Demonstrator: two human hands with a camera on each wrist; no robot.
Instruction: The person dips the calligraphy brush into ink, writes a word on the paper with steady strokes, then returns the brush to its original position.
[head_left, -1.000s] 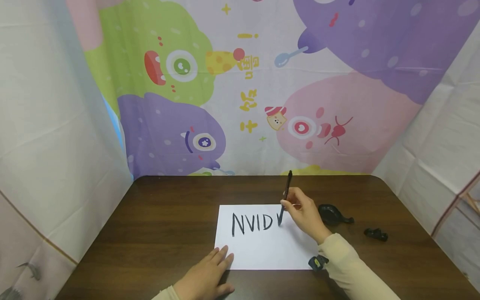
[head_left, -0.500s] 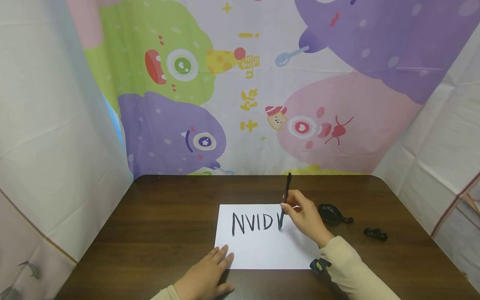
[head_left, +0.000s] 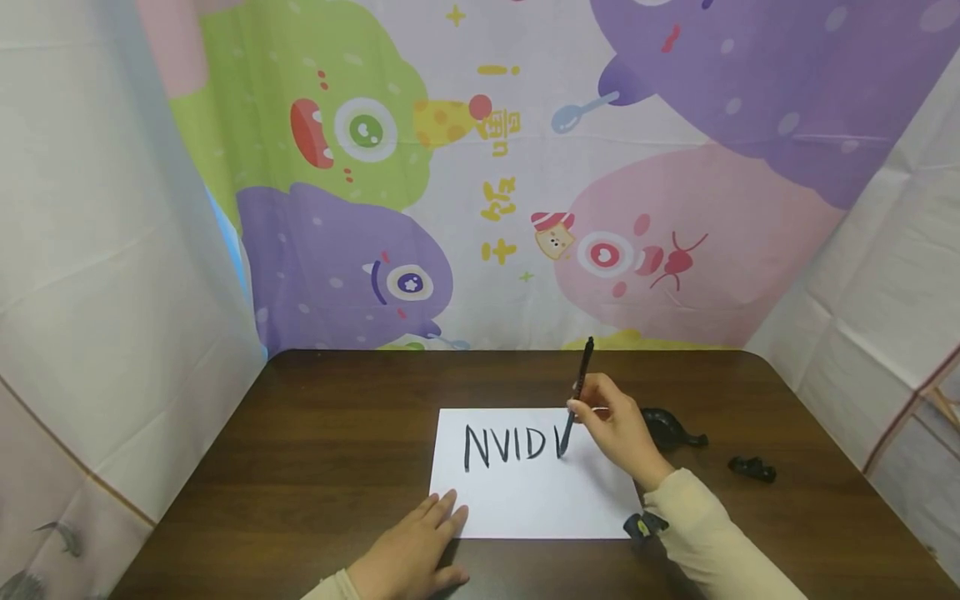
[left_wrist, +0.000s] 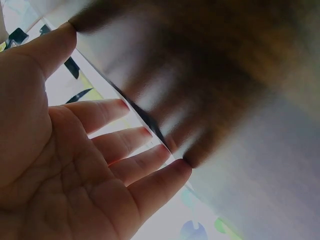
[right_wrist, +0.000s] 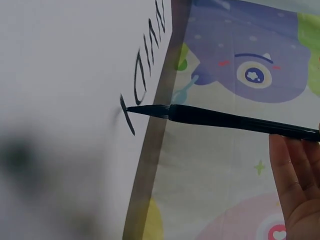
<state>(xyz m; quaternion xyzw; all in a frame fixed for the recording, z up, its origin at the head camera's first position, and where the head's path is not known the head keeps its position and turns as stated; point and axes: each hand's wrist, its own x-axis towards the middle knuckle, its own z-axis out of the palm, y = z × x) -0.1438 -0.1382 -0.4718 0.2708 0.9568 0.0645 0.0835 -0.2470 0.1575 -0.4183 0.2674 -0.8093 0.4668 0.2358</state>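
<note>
Head view: black dish (head_left: 671, 429) sits just right of the working hand, its narrow end pointing right; the hand hides part of its left side. Small black piece (head_left: 752, 468) lies further right, apart from the dish; too small to tell what it is. Black unit (head_left: 645, 525) at the right wrist overlaps the lower right corner of the paper (head_left: 517, 508) in this view. Light sleeves (head_left: 712, 533) on both arms.

Counter (head_left: 315, 433) is dark wood-grain, far corners rounded. Cartoon-print curtain (head_left: 487, 317) hangs behind it, artwork turned sideways, yellow characters down the middle. Pale cloth (head_left: 112, 208) closes off left and right.

Paper lies flat, mid-counter. Black letters (head_left: 502, 447) "NVID" along its upper half, then a lone upright stroke (right_wrist: 131, 125).

Brush (right_wrist: 220, 118) is in the right-hand grip (head_left: 615, 425), handle pinched between thumb and fingers, leaning top end right, tip down. Right wrist view: tip is at the lone stroke; can't tell how hard it presses. Bristles sit well below the pinch.

Left-hand grip (head_left: 408, 550) is spread, palm down, fingertips on the paper's lower left corner, thumb off the sheet over the counter.
</note>
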